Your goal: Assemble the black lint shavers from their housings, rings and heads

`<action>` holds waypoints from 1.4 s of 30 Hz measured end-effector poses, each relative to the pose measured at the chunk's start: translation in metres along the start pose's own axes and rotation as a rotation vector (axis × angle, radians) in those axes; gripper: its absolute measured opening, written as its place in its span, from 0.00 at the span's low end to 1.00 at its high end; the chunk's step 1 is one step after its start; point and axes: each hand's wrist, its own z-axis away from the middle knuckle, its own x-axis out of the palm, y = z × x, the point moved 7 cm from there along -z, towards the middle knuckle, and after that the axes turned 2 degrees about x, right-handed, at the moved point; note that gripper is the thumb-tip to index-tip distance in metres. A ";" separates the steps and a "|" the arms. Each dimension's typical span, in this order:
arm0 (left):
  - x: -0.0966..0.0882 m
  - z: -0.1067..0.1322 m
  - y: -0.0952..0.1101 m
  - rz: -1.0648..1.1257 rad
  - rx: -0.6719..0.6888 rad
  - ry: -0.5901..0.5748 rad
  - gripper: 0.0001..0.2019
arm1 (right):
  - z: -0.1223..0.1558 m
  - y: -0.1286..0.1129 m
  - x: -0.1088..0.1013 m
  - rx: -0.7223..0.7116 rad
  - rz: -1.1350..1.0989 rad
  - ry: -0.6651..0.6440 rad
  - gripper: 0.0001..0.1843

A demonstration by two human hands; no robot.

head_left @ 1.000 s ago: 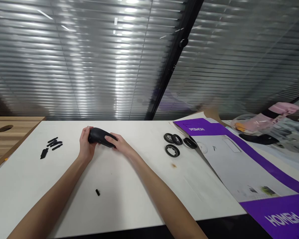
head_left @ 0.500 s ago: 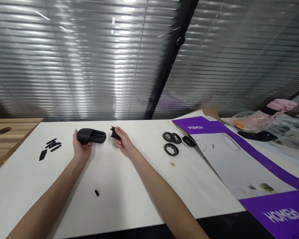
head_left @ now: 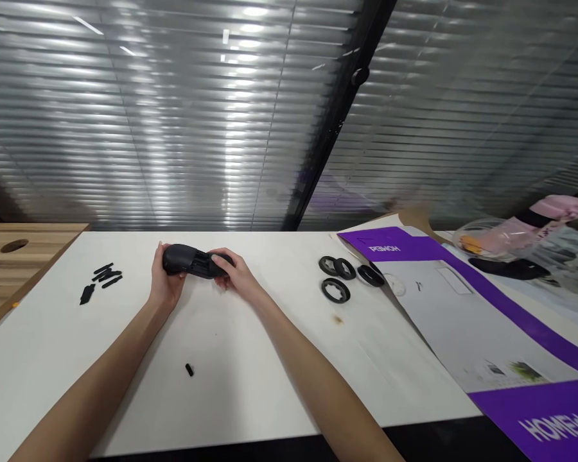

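My left hand [head_left: 166, 282] is wrapped round the rounded end of a black handheld device [head_left: 179, 258], held above the white table. A recessed compartment, which looks like a battery bay, shows in the device's narrower end. My right hand [head_left: 238, 273] grips a curved black cover [head_left: 220, 262] between thumb and fingers. The cover lies over the outer end of the compartment, leaving the part nearer the body uncovered. Whether it is seated there I cannot tell. Below the hands, a small black cylinder [head_left: 189, 369] lies on the table.
Several thin black pieces [head_left: 106, 276] lie on the table [head_left: 264, 398] at left. Several black rings [head_left: 336, 290] are on the right, beside a purple and white printed box [head_left: 443, 314]. A pink item in clear plastic [head_left: 515, 234] lies at far right. Blinds [head_left: 183, 128] stand behind.
My right hand has moved left with the cover and brought it onto the compartment end of the device. The two were apart before. The view has shifted slightly.
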 end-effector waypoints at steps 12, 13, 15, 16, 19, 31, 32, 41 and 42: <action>-0.001 -0.002 -0.003 -0.045 0.041 0.004 0.16 | -0.002 0.003 -0.009 -0.093 -0.032 0.138 0.27; -0.001 -0.002 -0.003 -0.056 0.045 0.005 0.16 | -0.002 0.003 -0.009 -0.103 -0.023 0.147 0.27; 0.000 0.000 -0.004 -0.089 0.058 -0.013 0.18 | -0.001 0.004 -0.008 -0.112 0.013 0.147 0.27; 0.001 0.000 -0.005 -0.108 0.064 -0.029 0.20 | -0.001 0.004 -0.006 -0.108 0.029 0.135 0.28; 0.002 0.003 -0.009 -0.161 0.072 -0.067 0.26 | 0.001 0.005 -0.001 -0.039 0.034 0.049 0.30; 0.011 0.011 -0.015 -0.343 0.103 -0.196 0.24 | 0.002 0.002 -0.005 0.094 -0.046 -0.055 0.30; 0.012 0.011 -0.015 -0.371 0.112 -0.221 0.24 | 0.002 0.003 -0.005 0.093 -0.056 -0.036 0.30; 0.009 0.000 -0.012 -0.539 0.035 -0.332 0.28 | 0.001 0.013 -0.012 0.308 -0.041 0.135 0.39; 0.008 -0.002 -0.014 -0.539 -0.013 -0.336 0.28 | 0.001 0.013 -0.013 0.306 -0.047 0.150 0.42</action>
